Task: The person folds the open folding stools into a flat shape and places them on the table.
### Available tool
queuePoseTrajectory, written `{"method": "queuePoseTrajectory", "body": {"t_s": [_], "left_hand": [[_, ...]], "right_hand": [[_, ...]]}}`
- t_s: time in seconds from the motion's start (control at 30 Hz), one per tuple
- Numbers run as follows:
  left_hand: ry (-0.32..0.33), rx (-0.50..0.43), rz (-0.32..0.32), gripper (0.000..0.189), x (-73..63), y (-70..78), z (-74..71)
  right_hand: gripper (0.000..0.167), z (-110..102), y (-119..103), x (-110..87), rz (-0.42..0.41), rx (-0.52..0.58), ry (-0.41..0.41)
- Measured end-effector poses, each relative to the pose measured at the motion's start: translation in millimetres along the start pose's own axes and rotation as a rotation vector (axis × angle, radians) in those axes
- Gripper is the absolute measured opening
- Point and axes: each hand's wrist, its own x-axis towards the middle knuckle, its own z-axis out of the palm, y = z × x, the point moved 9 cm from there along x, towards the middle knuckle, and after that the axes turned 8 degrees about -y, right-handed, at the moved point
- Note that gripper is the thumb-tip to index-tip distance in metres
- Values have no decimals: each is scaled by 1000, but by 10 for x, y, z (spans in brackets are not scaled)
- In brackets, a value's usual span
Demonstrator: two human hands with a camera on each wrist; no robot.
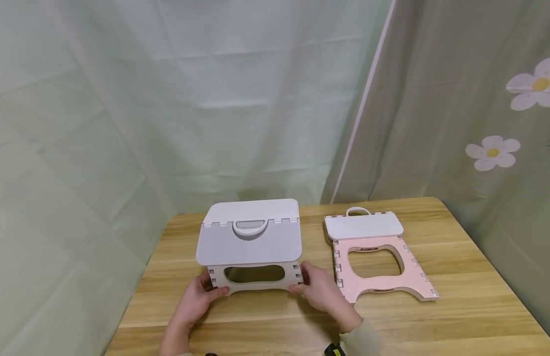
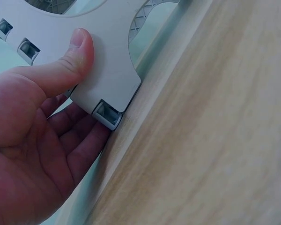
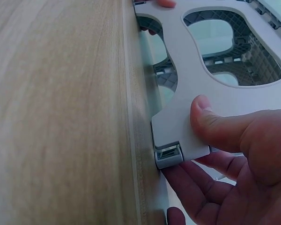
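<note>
A white folding step stool stands unfolded at the table's left half, its top flat and its carry handle lying in the middle. My left hand grips the stool's lower left leg; in the left wrist view the thumb lies on the panel and the other fingers curl behind its edge. On the opposite side my right hand holds the lower right leg the same way, thumb on the front face. The leg corners sit right at the tabletop in both wrist views.
A second folding stool, pink with a white top, lies folded flat to the right, its loop handle toward the back. The wooden table has a rounded back right corner. Pale curtains hang close behind it.
</note>
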Motion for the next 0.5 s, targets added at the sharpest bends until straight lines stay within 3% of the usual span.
{"method": "queuePoseTrajectory", "body": {"t_s": [0.5], "left_hand": [[-4, -26, 14, 43, -8, 7, 5]], "right_hand": [[36, -8, -24, -14, 0, -6, 4]]}}
